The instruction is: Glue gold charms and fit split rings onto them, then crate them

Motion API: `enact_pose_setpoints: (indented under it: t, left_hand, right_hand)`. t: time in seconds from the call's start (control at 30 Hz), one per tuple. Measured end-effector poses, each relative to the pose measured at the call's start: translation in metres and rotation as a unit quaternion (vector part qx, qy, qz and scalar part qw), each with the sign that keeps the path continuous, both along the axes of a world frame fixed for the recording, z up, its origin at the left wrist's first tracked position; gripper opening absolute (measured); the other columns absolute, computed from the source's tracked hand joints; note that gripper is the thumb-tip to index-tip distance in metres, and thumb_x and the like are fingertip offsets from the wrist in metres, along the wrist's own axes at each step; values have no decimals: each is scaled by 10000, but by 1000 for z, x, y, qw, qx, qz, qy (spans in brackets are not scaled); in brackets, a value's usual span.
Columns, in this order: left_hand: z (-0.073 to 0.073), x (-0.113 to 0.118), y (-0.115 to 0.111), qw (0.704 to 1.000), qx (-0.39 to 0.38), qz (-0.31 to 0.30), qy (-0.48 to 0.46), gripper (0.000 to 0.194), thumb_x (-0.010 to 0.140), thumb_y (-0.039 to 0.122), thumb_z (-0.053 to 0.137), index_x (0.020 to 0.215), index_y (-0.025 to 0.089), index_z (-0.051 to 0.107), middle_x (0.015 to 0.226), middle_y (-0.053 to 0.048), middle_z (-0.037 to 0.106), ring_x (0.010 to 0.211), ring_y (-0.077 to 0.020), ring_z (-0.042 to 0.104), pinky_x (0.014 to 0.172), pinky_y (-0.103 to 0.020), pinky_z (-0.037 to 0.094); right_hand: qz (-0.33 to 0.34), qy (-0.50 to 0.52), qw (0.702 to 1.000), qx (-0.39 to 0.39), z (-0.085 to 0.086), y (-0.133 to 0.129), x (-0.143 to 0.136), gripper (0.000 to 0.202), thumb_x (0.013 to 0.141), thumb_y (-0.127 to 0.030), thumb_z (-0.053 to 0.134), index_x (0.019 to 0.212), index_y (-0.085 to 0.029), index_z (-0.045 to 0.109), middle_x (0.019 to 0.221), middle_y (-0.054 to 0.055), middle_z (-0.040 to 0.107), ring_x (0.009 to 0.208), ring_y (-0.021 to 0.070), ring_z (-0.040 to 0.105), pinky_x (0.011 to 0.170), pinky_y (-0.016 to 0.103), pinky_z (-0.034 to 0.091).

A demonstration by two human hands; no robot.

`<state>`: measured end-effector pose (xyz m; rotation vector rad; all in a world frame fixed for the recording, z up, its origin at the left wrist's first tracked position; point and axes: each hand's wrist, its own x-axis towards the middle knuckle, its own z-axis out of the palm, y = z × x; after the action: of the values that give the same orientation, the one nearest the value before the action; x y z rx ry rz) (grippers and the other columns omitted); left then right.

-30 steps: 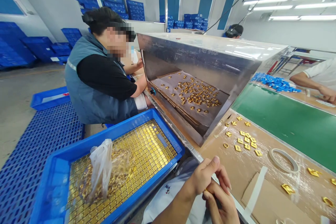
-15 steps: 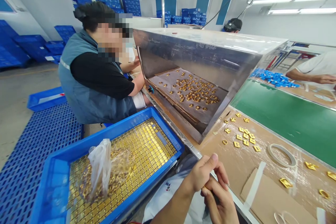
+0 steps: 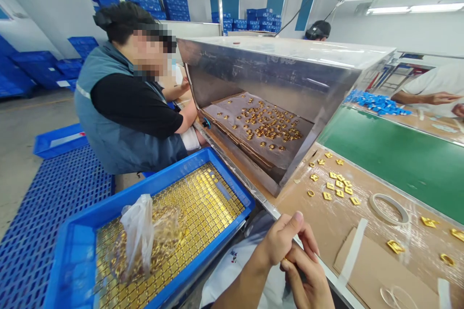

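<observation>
My left hand [image 3: 282,235] and my right hand [image 3: 307,270] are joined at the table's front edge, above my lap. The left one is closed, its fingers curled against the right hand and its thumb lying on top. My right hand is also closed, with thumb and fingers pressed together. Anything between them is hidden. Nearest on the brown tabletop [image 3: 300,212] are small gold-coloured pieces [image 3: 340,184], some square and some ring-shaped, and a roll of whitish tape [image 3: 389,209].
A metal hood [image 3: 268,67] covers many gold rings [image 3: 270,123]. To the left, a blue tray [image 3: 68,256] holds gridded gold squares and a plastic bag [image 3: 139,231] of gold pieces. A co-worker [image 3: 130,106] sits beyond. A green belt [image 3: 391,154] runs at right, near blue pieces [image 3: 377,103].
The view has shifted slightly. Both hands stay joined in nearly the same pose, and the gold pieces lie as before. At far right, another person's hands have moved a little.
</observation>
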<state>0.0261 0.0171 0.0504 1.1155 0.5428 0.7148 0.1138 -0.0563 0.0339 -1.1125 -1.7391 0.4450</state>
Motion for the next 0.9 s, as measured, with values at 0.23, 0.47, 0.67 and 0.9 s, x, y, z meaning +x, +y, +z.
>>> enact_pose_setpoints:
  t: [0.23,0.47,0.67,0.9]
  left_hand:
    - [-2,-1,-2,1000,8,11,-11,891,878,845,217,541,145,654,473,-79,602,530,-178,595,629,-314,482]
    - [-2,-2,-4,1000,5,16,-9,862,895,821,255,553,141,660,475,-68,598,555,-181,610,656,-314,474]
    - [-3,-2,-7,1000,-6,12,-3,810,905,803,302,575,152,654,506,-60,619,572,-180,608,669,-312,478]
    - [1,-6,-10,1000,8,14,-6,711,934,731,387,610,161,663,594,-53,642,634,-182,603,713,-313,473]
  right_hand:
    - [-9,2,1000,3,4,-2,-4,292,1032,-294,481,761,-232,568,634,-19,578,575,146,562,545,218,496]
    - [-24,13,1000,7,6,-3,-8,330,1039,-312,472,732,-229,561,623,-21,554,559,145,523,542,227,469]
    - [-33,16,999,-19,8,-9,-10,401,1060,-372,413,722,-217,564,613,-15,544,555,143,503,545,244,444]
    - [-55,27,998,-33,8,-14,-14,486,1068,-471,348,700,-211,531,643,-4,554,598,140,498,571,256,424]
